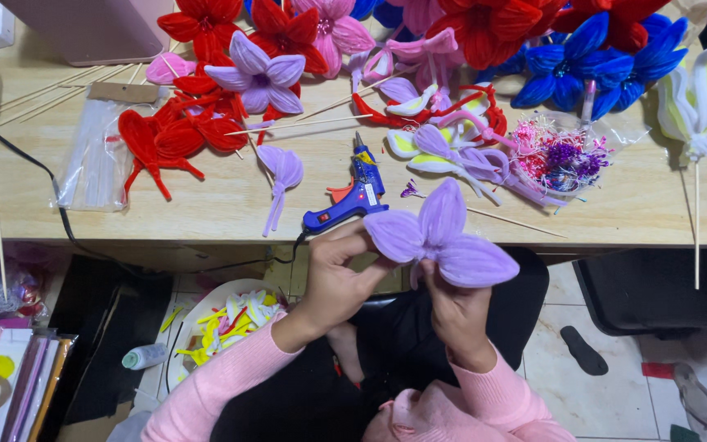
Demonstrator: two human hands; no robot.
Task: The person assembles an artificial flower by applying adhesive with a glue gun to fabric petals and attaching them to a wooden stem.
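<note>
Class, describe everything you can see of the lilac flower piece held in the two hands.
The lilac flower piece has three pointed, ribbed petals of fuzzy, chenille-like material, fanned out from a pinched base. One petal points up, one left, one lower right. It is held just in front of the wooden table's edge, near the blue glue gun. The left hand grips its left petal and base; the right hand holds it from beneath.

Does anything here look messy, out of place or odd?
Slightly. The blue glue gun lies on its side at the table edge, cord hanging over. Thin wooden sticks are scattered about. The hands hold an intact purple flower.
</note>
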